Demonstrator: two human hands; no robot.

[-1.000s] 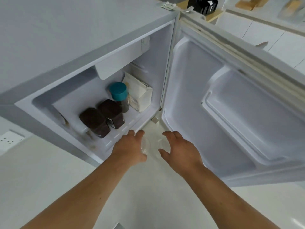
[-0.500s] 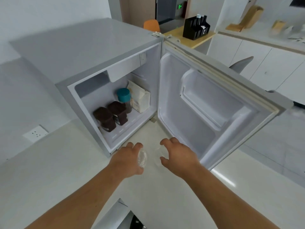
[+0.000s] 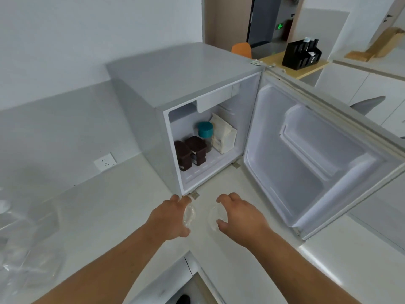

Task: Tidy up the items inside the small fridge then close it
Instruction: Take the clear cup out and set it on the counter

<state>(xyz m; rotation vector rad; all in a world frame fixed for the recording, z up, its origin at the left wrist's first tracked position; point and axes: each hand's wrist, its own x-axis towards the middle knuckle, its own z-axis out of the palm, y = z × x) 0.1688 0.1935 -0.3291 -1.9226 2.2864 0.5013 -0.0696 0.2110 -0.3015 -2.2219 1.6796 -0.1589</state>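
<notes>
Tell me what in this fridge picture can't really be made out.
- Head view: what the left hand and right hand hold. Each closes on a clear thing, too transparent and hand-covered to identify.
- Labels on the two dark containers and the white carton: too small.
- The teal-lidded jar: its lower part is hidden behind the containers.
- The fridge interior's left side: hidden by its wall.

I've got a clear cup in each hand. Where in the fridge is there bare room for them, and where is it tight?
Bare: the fridge floor in front of the two brown containers, and the empty door shelf. Crowded: the back, where the teal-lidded jar and white carton stand close together. Left hand and right hand each hold a clear cup.
</notes>
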